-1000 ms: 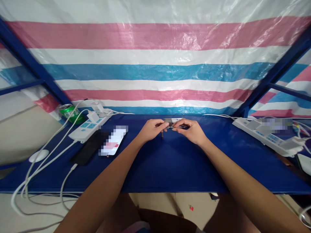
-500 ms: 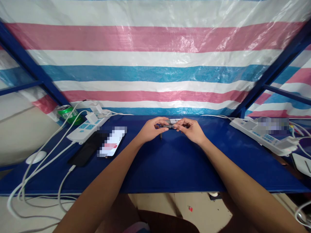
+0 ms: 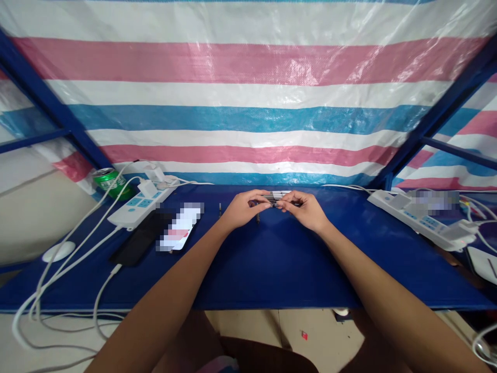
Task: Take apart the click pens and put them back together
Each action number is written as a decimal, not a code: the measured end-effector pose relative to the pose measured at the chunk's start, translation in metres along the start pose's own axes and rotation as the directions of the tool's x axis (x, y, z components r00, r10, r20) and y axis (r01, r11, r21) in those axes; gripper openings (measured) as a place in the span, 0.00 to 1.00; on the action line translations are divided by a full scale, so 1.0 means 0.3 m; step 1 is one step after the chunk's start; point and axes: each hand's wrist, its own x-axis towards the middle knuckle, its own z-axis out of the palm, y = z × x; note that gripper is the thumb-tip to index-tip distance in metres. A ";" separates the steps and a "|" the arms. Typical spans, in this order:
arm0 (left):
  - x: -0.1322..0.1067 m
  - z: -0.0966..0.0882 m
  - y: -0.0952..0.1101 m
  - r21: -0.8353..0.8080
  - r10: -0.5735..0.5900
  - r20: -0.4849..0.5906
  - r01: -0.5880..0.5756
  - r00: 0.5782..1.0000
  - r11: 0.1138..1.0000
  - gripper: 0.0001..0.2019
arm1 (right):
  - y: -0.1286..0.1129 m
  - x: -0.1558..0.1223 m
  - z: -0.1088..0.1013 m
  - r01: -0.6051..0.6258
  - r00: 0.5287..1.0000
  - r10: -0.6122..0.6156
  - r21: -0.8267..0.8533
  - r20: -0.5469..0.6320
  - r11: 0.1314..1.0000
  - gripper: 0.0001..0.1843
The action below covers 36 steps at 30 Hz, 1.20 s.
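My left hand (image 3: pixel 245 207) and my right hand (image 3: pixel 305 208) meet near the far edge of the blue table, their fingers closed in a pinch. Between the fingertips is a thin dark pen (image 3: pixel 274 204), held from both ends and mostly hidden by the fingers. Just behind it several pens with pale and dark barrels (image 3: pixel 280 195) lie side by side. A short dark pen-like piece (image 3: pixel 258 218) is under my left hand. Left of that wrist a slim upright-looking piece (image 3: pixel 220 208) shows in part.
At the left are a black phone (image 3: pixel 140 238), a lit phone (image 3: pixel 180 228), a power strip (image 3: pixel 142 204), a green can (image 3: pixel 111 182) and a white mouse-like object (image 3: pixel 58 252). Another power strip (image 3: pixel 423 220) lies right, with cables. A striped sheet (image 3: pixel 248 93) hangs behind the table.
My left hand has shifted slightly right, closer to my right hand. The slim piece left of my left wrist now shows. The pinch on the pen stays closed.
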 end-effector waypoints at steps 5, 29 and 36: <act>-0.002 0.002 0.003 0.015 0.000 -0.007 0.000 1.000 1.000 0.20 | 0.002 0.000 0.001 -0.005 1.000 0.005 -0.011 -0.008 1.000 0.21; 0.007 -0.026 -0.002 0.350 0.118 -0.197 -0.042 0.973 0.936 0.16 | 0.076 0.008 -0.025 0.103 0.995 -0.100 -0.345 0.027 0.933 0.09; -0.002 -0.071 -0.027 0.625 0.087 -0.272 0.107 0.958 0.773 0.15 | 0.078 0.014 -0.040 0.257 0.966 -0.201 -0.650 0.160 0.715 0.05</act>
